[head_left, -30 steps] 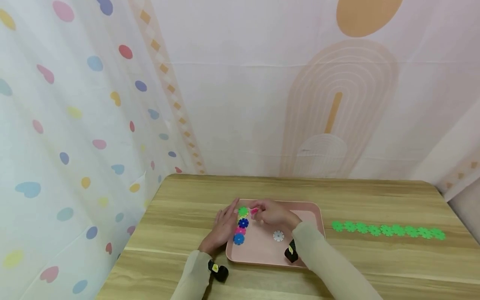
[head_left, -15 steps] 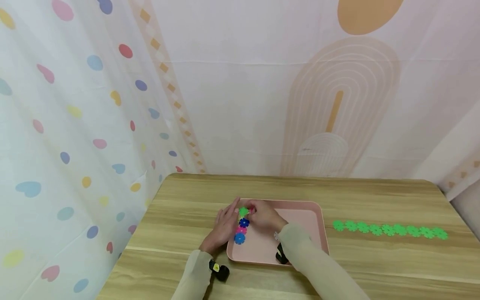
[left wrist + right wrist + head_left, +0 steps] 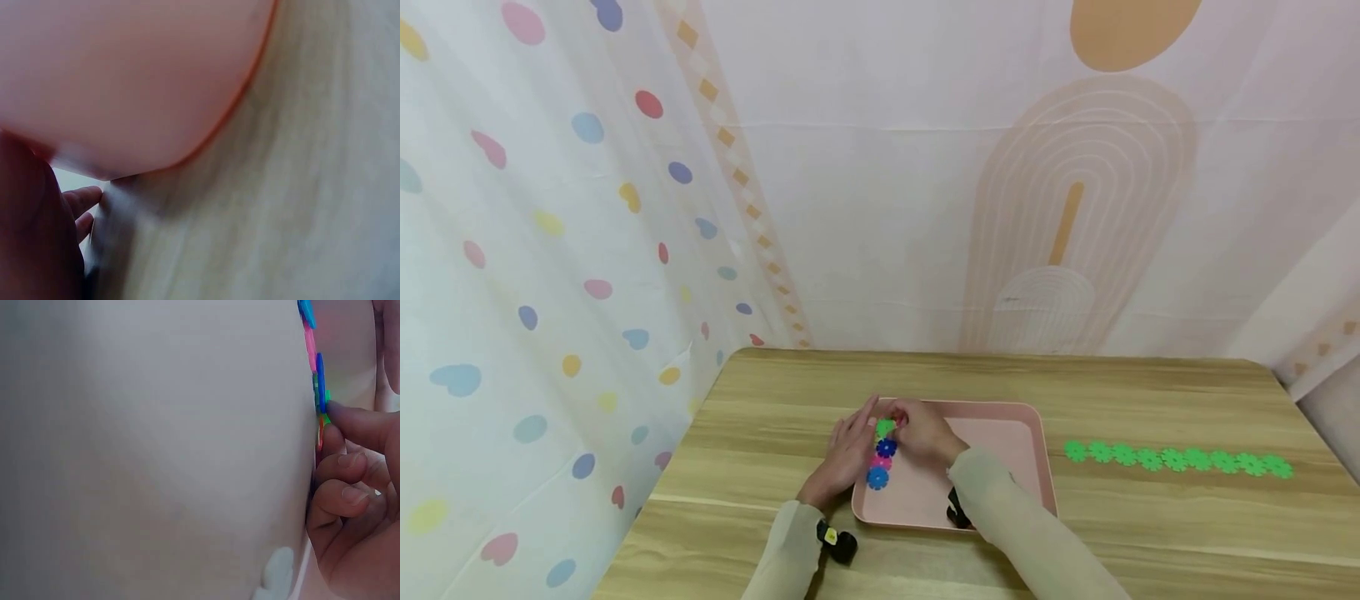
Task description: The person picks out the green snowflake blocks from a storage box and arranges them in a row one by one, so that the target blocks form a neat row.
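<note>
My left hand (image 3: 848, 457) lies along the left edge of the pink tray (image 3: 951, 525), its fingers straight. In the tray beside it runs a column of notched snowflake discs: a light blue disc (image 3: 877, 477), a pink disc (image 3: 882, 462), a dark blue disc (image 3: 887, 447) and a green disc (image 3: 886, 428). At the column's far end my right hand (image 3: 927, 432) pinches a pinkish-red snowflake disc (image 3: 320, 434) against the green disc. Fingers cover most of that red disc, so whether it is joined cannot be told.
A white snowflake disc (image 3: 279, 572) lies in the tray, hidden by the right arm in the head view. To the tray's right, a row of linked green discs (image 3: 1174, 459) stretches across the wooden table (image 3: 805, 379). A patterned curtain (image 3: 880, 208) stands behind the table.
My right hand has moved left with the red disc, up to the green disc. The green disc has shifted slightly. My left hand stays at the tray's edge.
</note>
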{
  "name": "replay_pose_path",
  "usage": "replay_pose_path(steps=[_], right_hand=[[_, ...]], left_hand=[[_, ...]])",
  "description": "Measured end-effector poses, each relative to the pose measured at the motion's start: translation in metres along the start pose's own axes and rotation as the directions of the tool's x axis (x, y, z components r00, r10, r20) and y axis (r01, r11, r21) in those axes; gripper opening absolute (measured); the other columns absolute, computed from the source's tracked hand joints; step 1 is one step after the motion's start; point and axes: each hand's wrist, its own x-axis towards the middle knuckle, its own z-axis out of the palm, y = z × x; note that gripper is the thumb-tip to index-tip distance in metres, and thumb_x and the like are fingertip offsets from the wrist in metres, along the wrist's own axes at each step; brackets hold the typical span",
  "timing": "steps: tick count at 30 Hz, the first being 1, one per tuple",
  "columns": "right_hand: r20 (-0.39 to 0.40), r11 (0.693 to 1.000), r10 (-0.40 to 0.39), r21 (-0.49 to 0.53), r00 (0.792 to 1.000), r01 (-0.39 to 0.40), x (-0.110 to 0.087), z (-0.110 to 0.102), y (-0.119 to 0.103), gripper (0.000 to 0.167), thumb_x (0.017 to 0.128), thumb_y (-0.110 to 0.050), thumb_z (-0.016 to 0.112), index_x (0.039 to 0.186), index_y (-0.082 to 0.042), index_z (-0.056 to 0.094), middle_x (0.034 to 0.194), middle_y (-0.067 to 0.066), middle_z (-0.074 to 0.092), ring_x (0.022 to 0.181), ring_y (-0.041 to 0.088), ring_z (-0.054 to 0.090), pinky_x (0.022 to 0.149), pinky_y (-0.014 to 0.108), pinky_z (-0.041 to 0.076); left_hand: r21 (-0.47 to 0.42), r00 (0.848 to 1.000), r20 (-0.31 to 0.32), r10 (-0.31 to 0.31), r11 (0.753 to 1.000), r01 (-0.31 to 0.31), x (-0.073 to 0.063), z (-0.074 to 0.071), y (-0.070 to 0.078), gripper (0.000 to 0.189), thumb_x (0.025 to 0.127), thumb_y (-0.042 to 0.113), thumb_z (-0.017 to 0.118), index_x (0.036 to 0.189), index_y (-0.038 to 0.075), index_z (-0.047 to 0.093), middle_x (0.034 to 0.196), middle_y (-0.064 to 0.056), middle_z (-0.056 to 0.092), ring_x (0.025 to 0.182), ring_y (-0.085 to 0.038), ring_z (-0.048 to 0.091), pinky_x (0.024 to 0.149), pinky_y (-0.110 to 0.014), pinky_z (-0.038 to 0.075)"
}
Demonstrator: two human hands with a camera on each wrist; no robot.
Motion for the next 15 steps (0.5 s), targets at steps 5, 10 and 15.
replay_pose_path(steps=[5, 10, 15], right_hand=[[0.031, 0.998, 0.02, 0.053, 0.999, -0.022, 0.0008, 0.0008, 0.001, 0.02, 0.085, 0.001, 0.069, 0.104, -0.005, 0.064, 0.085, 0.002, 0.057, 0.078, 0.017, 0.051, 0.07, 0.029, 0.045], [0.047, 0.998, 0.024, 0.05, 0.999, -0.027, 0.0014, 0.001, 0.003, 0.022, 0.083, 0.002, 0.07, 0.102, -0.006, 0.062, 0.084, 0.002, 0.056, 0.077, 0.016, 0.051, 0.068, 0.027, 0.044], [0.055, 1.0, -0.028, -0.002, 0.998, 0.029, 0.0013, -0.0004, 0.0042, 0.019, 0.085, 0.001, 0.069, 0.1, -0.009, 0.065, 0.083, 0.0, 0.059, 0.075, 0.014, 0.052, 0.067, 0.026, 0.046]], left_hand=[[-0.007, 1.0, -0.006, 0.013, 1.0, -0.013, 0.0001, -0.0003, 0.0003, 0.053, 0.11, 0.033, 0.02, 0.16, 0.015, 0.017, 0.163, -0.012, 0.024, 0.148, -0.041, 0.015, 0.119, -0.055, -0.006], [0.002, 1.0, -0.004, 0.023, 1.0, -0.023, 0.0006, 0.0005, -0.0009, 0.054, 0.11, 0.033, 0.019, 0.16, 0.012, 0.017, 0.162, -0.015, 0.025, 0.148, -0.043, 0.014, 0.118, -0.057, -0.006], [0.009, 1.0, 0.002, 0.025, 1.0, -0.025, 0.0005, 0.0, -0.0007, 0.054, 0.11, 0.034, 0.019, 0.16, 0.013, 0.017, 0.162, -0.014, 0.025, 0.148, -0.043, 0.014, 0.118, -0.058, -0.006]])
